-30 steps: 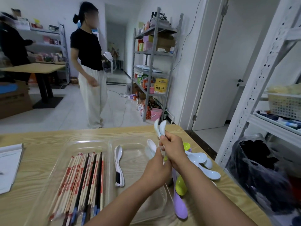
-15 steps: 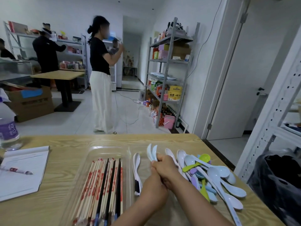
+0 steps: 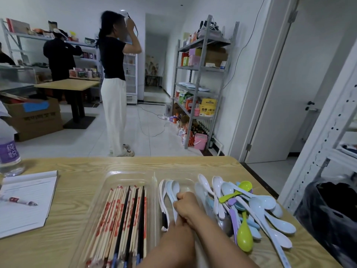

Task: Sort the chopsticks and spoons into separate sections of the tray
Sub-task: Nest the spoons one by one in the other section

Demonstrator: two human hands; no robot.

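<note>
A: Head view. What changed?
B: A second ago both hands held two pale white plastic spoons [image 3: 172,192] up above the table; now they're down in the right section of the clear plastic tray [image 3: 116,176], next to a white spoon already lying there. So I'd judge the drop-off nearly done.
A: Grip?
B: Right hand [image 3: 188,206] is clenched round the spoon handles, bowls pointing away past the knuckles. Left hand [image 3: 176,224] is tucked under the right wrist; can't tell its grip.
A: Rest?
B: Red-printed wooden and black chopsticks [image 3: 123,219] fill the section left of the grip; loose pile of coloured spoons [image 3: 249,207] sits right of it, unsorted.
</note>
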